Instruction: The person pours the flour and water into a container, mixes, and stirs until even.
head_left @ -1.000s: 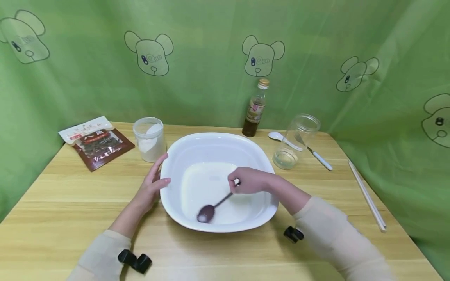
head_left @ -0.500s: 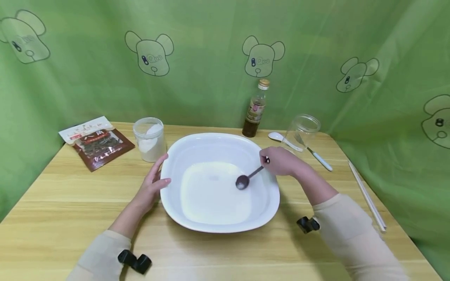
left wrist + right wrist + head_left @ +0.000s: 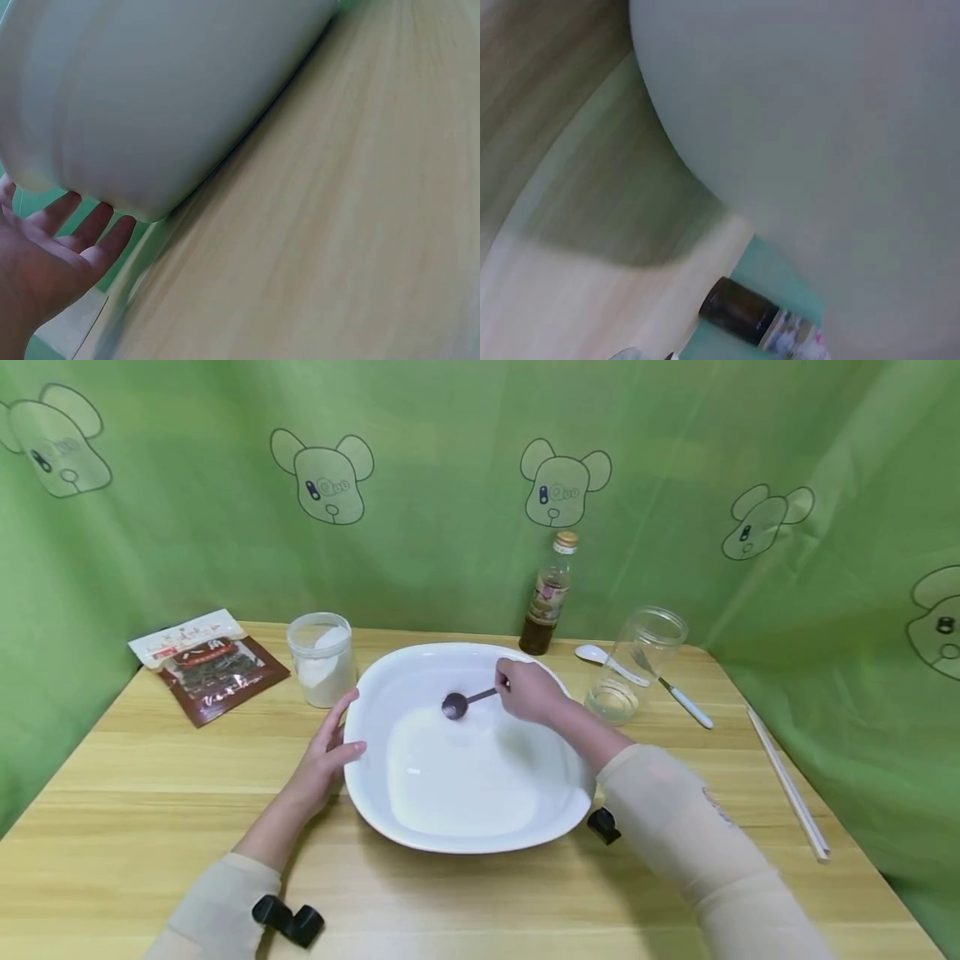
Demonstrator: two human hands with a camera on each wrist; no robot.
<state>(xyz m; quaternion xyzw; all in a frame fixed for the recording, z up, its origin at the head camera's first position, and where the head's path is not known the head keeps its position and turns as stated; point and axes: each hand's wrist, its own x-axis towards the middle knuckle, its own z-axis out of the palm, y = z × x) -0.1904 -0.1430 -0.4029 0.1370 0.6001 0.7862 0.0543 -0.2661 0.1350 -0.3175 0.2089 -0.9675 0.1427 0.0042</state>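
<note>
A large white basin (image 3: 468,844) stands on the wooden table. My left hand (image 3: 321,767) holds its left side, thumb on the rim; in the left wrist view several fingertips (image 3: 120,223) touch the outer wall. My right hand (image 3: 531,691) grips the handle of a dark brown spoon (image 3: 454,706) inside the basin. The spoon's bowl is down toward the far inner wall, pointing left. Whether the pale basin bottom is covered by liquid, I cannot tell. The right wrist view shows the basin's outside (image 3: 795,112), while the right hand is out of that frame.
Behind the basin stand a tub of white powder (image 3: 322,672) and a bottle of dark liquid (image 3: 546,602). To the right are a glass jar (image 3: 618,681), a white spoon (image 3: 596,653), a blue-handled utensil (image 3: 688,704) and chopsticks (image 3: 787,785). A brown food packet (image 3: 213,668) lies far left.
The right hand has swept the brown spoon from the basin's near left to the right, then to the far side. The left hand has stayed on the rim.
</note>
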